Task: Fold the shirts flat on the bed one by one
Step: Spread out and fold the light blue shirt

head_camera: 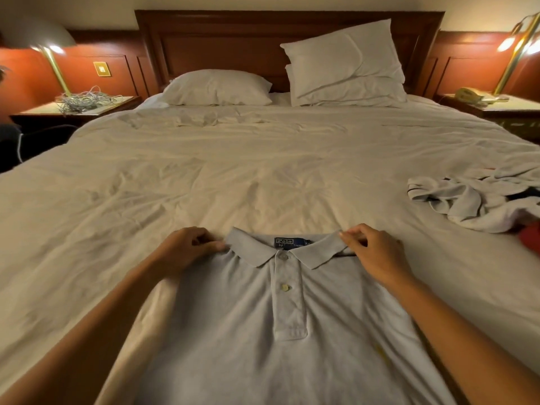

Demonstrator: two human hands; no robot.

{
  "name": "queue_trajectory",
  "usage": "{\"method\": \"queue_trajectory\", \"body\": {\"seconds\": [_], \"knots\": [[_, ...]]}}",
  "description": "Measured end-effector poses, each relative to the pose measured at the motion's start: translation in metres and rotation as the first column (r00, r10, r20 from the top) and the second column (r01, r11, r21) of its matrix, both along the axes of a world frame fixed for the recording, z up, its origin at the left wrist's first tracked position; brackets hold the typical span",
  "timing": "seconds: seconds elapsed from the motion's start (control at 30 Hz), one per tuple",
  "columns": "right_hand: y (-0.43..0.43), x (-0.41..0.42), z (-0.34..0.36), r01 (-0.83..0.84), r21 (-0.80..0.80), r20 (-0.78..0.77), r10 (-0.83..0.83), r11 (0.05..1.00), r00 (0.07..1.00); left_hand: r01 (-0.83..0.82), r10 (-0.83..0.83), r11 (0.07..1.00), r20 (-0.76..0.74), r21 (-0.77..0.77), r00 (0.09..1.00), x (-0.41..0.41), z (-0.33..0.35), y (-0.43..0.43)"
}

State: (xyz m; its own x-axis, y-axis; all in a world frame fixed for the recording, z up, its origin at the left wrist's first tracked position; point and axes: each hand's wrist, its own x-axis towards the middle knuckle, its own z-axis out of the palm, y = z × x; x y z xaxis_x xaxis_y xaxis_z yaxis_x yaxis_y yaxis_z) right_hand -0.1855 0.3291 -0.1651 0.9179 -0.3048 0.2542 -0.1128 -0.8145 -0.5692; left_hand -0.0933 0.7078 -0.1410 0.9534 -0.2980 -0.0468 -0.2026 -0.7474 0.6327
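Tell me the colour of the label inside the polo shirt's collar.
Navy blue with pale lettering; the head view shows the label clearly on the polo shirt.

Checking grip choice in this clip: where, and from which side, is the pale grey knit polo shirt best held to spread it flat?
The pale grey knit polo shirt lies face up, collar farthest from the person. Pinch both shoulders outside the collar, one hand from each side, as the left hand and right hand do; an even pull probably keeps it flat.
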Motion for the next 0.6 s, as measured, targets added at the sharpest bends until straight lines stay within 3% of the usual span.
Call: {"method": "queue_trajectory", "body": {"seconds": [0.1, 0.17, 0.27, 0.37, 0.5, 0.6], "knots": [[-0.016, -0.013, -0.001, -0.096, 0.082, -0.060, 0.101, 0.992, 0.993, 0.040, -0.038, 0.997, -0.041, 0.061, 0.998, -0.001, 0.002, 0.024], [-0.023, -0.016, -0.006, -0.092, 0.133, -0.073, 0.102, 0.987, 0.992, 0.001, -0.002, 1.000, -0.037, -0.025, 0.999, -0.003, -0.001, 0.025], [-0.024, -0.011, 0.000, -0.061, 0.160, -0.039, 0.068, 0.985, 0.997, -0.110, 0.113, 0.988, 0.017, -0.111, 0.993, 0.002, -0.007, 0.015], [-0.020, -0.002, 0.007, -0.041, 0.098, -0.067, 0.047, 0.994, 0.997, -0.130, 0.129, 0.991, 0.051, 0.019, 0.990, 0.007, -0.012, 0.003], [-0.014, -0.015, 0.009, 0.002, 0.109, -0.182, 0.018, 0.994, 0.983, -0.177, 0.175, 0.981, 0.040, 0.079, 0.984, -0.003, -0.004, 0.001], [-0.007, -0.054, 0.016, 0.123, 0.182, -0.133, -0.100, 0.976, 0.986, -0.244, 0.244, 0.970, 0.009, 0.004, 0.970, -0.036, 0.011, 0.008]]}}
